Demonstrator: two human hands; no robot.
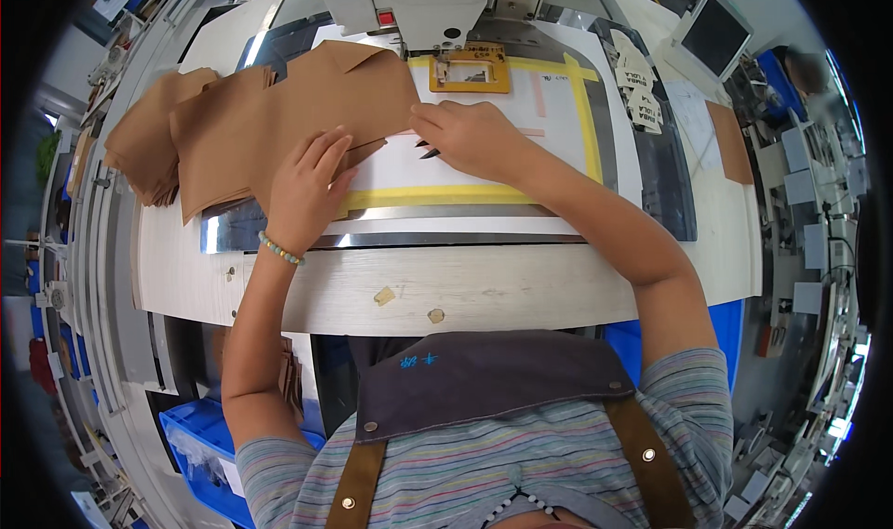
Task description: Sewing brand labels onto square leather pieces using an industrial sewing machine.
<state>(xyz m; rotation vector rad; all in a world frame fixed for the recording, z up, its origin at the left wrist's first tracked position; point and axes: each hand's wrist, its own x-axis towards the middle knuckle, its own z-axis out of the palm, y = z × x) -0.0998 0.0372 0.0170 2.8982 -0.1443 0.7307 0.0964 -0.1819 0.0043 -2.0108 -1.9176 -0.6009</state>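
Observation:
A large brown fabric-like panel (339,92) lies across the left part of the white work surface (391,168). My left hand (312,180) rests on its lower edge, fingers stretched out. My right hand (470,138) is closed at the panel's right edge, its fingertips close to the corner. From under its curled fingers poke two dark pointed tips of what look like thread snips (429,153); the rest is hidden in the palm. Whether these fingers also pinch the panel I cannot tell.
Stacked brown pieces (153,138) lie at the left. Above stands a white machine head (423,8) with a yellow frame (470,69) beneath it. Yellow tape (437,195) borders the white sheet. Cream labels (637,87) and a monitor (714,32) are at the right.

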